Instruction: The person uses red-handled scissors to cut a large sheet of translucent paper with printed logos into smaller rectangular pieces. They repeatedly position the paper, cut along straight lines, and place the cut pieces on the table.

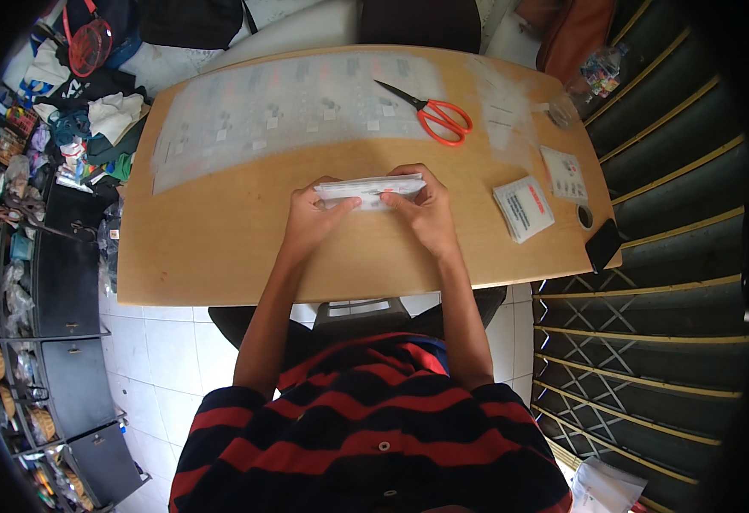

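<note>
A small stack of white printed plastic sheets (pixel 367 186) is held up on edge over the middle of the wooden table (pixel 220 248). My left hand (pixel 313 218) grips its left end, thumb on the near face and fingers behind. At the other end my right hand (pixel 428 214) holds it the same way, its thumb pressed on the near face near a red mark. The fingers behind the stack are partly hidden. Beyond my hands, orange-handled scissors (pixel 444 122) lie with black blades slightly apart, partly over a long translucent printed plastic sheet (pixel 293 103).
To the right lie a pile of white printed packets (pixel 524 209), another flat printed packet (pixel 565 174), a roll of tape (pixel 585 216) and a black phone (pixel 603 246) at the table's corner. Clear plastic scraps (pixel 502 111) spread farther back. A folding metal gate (pixel 648 333) flanks the right side.
</note>
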A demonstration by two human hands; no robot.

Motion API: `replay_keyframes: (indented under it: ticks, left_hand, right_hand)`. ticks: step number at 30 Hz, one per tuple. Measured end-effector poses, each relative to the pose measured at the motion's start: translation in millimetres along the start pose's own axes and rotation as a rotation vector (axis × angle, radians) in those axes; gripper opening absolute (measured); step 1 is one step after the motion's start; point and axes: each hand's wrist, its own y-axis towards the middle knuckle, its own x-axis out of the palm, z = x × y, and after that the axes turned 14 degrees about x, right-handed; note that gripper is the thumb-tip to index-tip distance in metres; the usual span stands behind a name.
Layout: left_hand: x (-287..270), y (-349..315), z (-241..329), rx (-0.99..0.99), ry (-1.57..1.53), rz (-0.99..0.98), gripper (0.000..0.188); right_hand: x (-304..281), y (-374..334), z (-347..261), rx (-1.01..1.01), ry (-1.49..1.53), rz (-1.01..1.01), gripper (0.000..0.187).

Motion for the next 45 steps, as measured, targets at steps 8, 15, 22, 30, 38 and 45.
replay_keyframes:
  ticks: [8, 15, 22, 30, 38, 45]
  left_hand:
    - [1.5, -3.6, -2.9, -0.068, -0.054, -0.006, 0.023]
    - [3.9, 0.0, 1.1, 0.019, -0.031, -0.034, 0.022]
    - [7.1, -2.6, -0.8, -0.027, 0.016, 0.001, 0.019]
    - [8.7, -2.6, -8.1, 0.059, -0.055, 0.068, 0.016]
    - [3.5, -11.7, -3.0, 0.212, 0.083, -0.027, 0.016]
    - [16.9, -15.5, 7.6, 0.052, 0.020, 0.107, 0.016]
  right_hand:
    - [6.4, -4.4, -3.8, 0.021, 0.040, 0.029, 0.026]
    - [0.8, -5.1, 1.6, 0.017, -0.033, 0.000, 0.023]
    - [0.4, -5.4, 14.3, 0.057, -0.055, 0.026, 0.026]
    - [-2.6, -3.8, 20.3, -0.007, -0.073, 0.045, 0.028]
    - [-3.4, -9.6, 22.0, -0.028, -0.161, 0.062, 0.031]
    - [-7.0, -27.7, -4.3, -0.020, -0.039, 0.069, 0.028]
